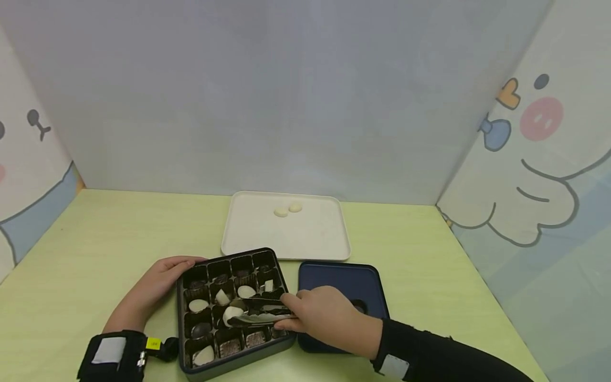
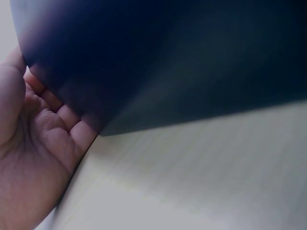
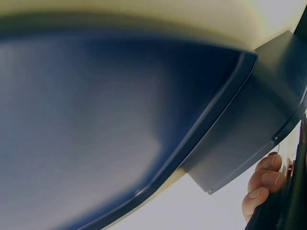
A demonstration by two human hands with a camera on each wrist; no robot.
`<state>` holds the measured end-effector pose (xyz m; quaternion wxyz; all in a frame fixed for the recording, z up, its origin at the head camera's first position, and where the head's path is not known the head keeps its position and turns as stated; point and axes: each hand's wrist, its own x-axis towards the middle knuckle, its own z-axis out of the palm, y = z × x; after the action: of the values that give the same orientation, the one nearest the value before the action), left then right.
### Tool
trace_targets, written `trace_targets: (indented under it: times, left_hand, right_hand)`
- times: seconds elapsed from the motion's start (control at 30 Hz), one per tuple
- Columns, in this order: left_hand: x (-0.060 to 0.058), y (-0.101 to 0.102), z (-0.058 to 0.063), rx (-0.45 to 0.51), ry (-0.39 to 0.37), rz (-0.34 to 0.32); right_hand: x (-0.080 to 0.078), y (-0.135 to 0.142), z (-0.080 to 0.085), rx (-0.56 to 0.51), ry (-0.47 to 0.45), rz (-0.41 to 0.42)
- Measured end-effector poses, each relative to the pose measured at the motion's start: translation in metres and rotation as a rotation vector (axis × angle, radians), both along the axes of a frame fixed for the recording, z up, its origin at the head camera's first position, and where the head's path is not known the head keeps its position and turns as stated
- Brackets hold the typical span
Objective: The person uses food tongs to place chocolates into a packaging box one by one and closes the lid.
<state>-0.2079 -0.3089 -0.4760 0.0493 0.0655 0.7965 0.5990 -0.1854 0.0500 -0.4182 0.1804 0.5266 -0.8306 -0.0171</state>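
A dark divided box (image 1: 238, 362) stands tilted to the view at the front, its compartments lined with dark cups. My left hand (image 1: 164, 280) grips its far left corner; in the left wrist view the fingertips go out of sight behind the wall. A pair of metal tongs (image 1: 261, 319) is in my right hand (image 1: 326, 315), which pinches the handle end. Between the tongs' tips, at a middle compartment, is a white rounded piece (image 1: 230, 315). Other white pieces lie in the box, among them a flat oval one (image 1: 198, 305) and a wedge-like one (image 1: 221, 297).
A dark blue lid (image 1: 334, 273) lies right of the box, partly under my right forearm. Behind them is a white tray (image 1: 286, 239) with two pale oval pieces (image 1: 288, 209). A grey wall backs the table, with cartoon-printed panels at both sides.
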Motion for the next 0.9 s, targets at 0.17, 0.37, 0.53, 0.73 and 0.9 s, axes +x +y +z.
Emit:
trace_targets:
  times: [0.17,0.37,0.53,0.73,0.9]
  left_hand:
    - [0.001,0.002,0.002,0.006,0.007,0.001]
    - [0.002,0.002,0.004,0.002,0.003,0.001]
    - [0.002,0.002,0.003,-0.007,0.007,-0.01]
    - [0.001,0.002,0.003,0.001,0.007,-0.007]
    - [0.0,0.001,0.001,0.011,-0.001,-0.004]
  right_hand:
    - [0.007,0.0,-0.001,-0.025,0.022,0.069]
    - [0.012,-0.002,0.0,-0.035,0.029,0.103]
    - [0.012,-0.003,-0.002,-0.043,0.032,0.102]
    - [0.011,-0.003,-0.002,-0.042,0.023,0.099]
    - [0.003,0.001,0.0,-0.05,0.062,0.051]
